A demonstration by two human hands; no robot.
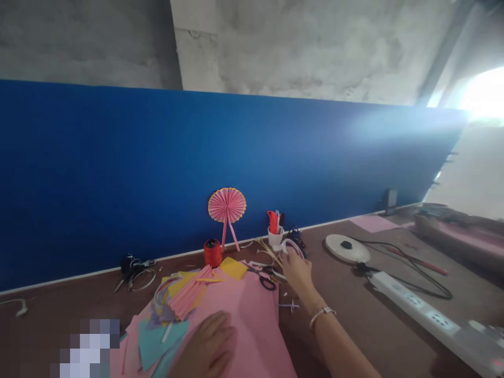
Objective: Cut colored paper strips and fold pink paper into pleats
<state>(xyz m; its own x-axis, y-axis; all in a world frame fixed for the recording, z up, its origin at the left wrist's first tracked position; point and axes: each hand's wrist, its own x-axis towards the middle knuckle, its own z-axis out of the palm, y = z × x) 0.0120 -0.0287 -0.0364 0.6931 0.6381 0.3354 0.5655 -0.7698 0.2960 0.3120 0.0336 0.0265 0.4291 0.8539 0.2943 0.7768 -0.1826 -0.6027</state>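
My right hand (298, 270), with a bracelet at the wrist, has its fingers closed on the rim of a white ring that looks like a roll of tape (293, 244). Over the pink paper sheets (252, 310) lies my left hand (208, 341), fingers stretched out and slightly blurred, holding nothing visible. Black-handled scissors (268, 283) rest on the paper between the two hands. Beyond my left hand sit a pleated pink paper strip (191, 294), yellow paper (234, 268) and teal paper (161, 338). A round pleated pink fan (227, 205) with two paper legs leans against the blue panel.
A red cylinder (213, 253) stands below the fan. Behind my right hand is a white cup (275, 239) of tools. To the right lie a white round disc (346, 248), a power strip (417, 302) and black cable. The blue panel (118, 173) borders the table's back.
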